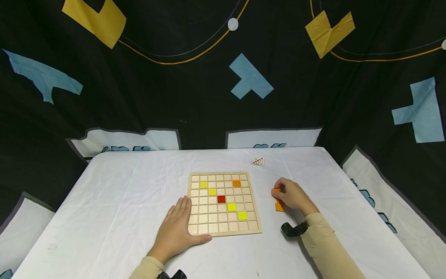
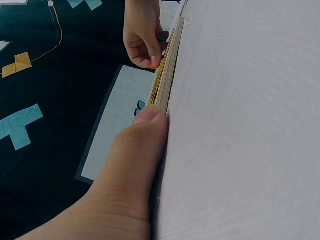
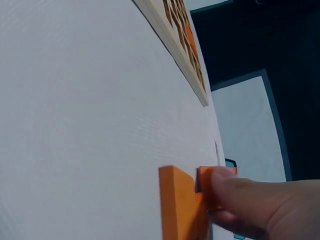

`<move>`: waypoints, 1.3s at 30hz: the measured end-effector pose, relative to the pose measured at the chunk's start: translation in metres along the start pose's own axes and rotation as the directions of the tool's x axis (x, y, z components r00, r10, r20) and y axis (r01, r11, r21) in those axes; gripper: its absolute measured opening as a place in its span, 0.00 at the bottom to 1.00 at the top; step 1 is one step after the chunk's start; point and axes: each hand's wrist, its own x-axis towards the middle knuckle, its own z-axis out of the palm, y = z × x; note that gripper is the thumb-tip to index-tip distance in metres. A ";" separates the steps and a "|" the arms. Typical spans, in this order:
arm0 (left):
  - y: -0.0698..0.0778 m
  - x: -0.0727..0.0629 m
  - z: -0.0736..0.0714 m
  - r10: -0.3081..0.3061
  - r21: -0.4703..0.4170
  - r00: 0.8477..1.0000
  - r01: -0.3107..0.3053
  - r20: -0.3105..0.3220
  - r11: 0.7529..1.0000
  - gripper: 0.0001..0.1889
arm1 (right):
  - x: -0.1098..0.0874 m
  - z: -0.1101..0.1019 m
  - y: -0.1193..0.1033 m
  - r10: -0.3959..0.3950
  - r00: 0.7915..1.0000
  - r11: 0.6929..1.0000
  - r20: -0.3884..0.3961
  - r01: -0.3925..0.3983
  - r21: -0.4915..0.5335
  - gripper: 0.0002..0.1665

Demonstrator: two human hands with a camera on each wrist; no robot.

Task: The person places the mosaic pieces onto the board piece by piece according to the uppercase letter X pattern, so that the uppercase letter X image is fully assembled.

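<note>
A wooden grid board lies on the table, bearing several yellow tiles, one red tile and one orange tile. My left hand rests along the board's left edge with straight fingers, its thumb touching the near edge in the left wrist view. Right of the board, my right hand pinches an orange tile between thumb and fingers. Other orange tiles lie just beside and below it, partly hidden by the hand.
A small card with a coloured grid pattern lies beyond the board's far right corner. White cloth covers the table. Dark curtains with blue and yellow patches hang behind and at the sides.
</note>
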 end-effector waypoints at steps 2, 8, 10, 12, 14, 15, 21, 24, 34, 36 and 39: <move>0.000 0.000 -0.001 -0.002 0.003 1.000 0.002 0.012 1.000 0.74 | 0.001 0.002 -0.002 0.010 1.000 0.999 -0.018 -0.009 0.035 0.09; 0.000 0.000 -0.002 -0.004 0.003 1.000 0.004 0.025 1.000 0.74 | 0.008 0.014 -0.022 -0.005 0.999 0.996 -0.053 0.010 0.093 0.09; 0.000 0.000 -0.001 -0.002 0.002 1.000 0.002 0.022 1.000 0.74 | 0.011 0.020 -0.032 -0.022 0.998 0.994 -0.057 0.028 0.105 0.09; 0.000 0.000 -0.001 -0.002 0.001 1.000 0.002 0.022 1.000 0.74 | 0.014 0.027 -0.044 -0.040 0.998 0.991 -0.052 0.046 0.127 0.09; 0.000 0.000 -0.001 -0.003 0.002 1.000 0.003 0.024 1.000 0.74 | 0.016 0.034 -0.055 -0.065 0.997 0.986 -0.044 0.071 0.149 0.09; 0.000 0.000 -0.001 -0.003 0.002 1.000 0.003 0.025 1.000 0.74 | 0.017 0.037 -0.059 -0.080 0.996 0.984 -0.040 0.086 0.155 0.09; 0.001 0.000 -0.002 0.001 0.002 1.000 -0.001 0.021 1.000 0.74 | 0.023 0.055 -0.083 -0.164 0.986 0.973 -0.016 0.165 0.161 0.09; 0.001 0.000 -0.002 0.003 0.006 1.000 -0.003 0.017 1.000 0.74 | 0.026 0.062 -0.090 -0.196 0.981 0.968 -0.011 0.195 0.161 0.09; 0.000 0.000 -0.003 0.005 0.009 1.000 -0.005 0.011 1.000 0.74 | 0.031 0.074 -0.102 -0.230 0.973 0.964 0.006 0.227 0.140 0.07; 0.001 0.000 -0.003 0.005 0.006 1.000 -0.005 0.011 1.000 0.74 | 0.031 0.075 -0.103 -0.234 0.972 0.966 0.008 0.231 0.117 0.07; 0.000 0.000 -0.003 0.004 0.003 1.000 -0.004 0.012 1.000 0.74 | 0.030 0.075 -0.104 -0.246 0.969 0.967 0.012 0.244 0.078 0.06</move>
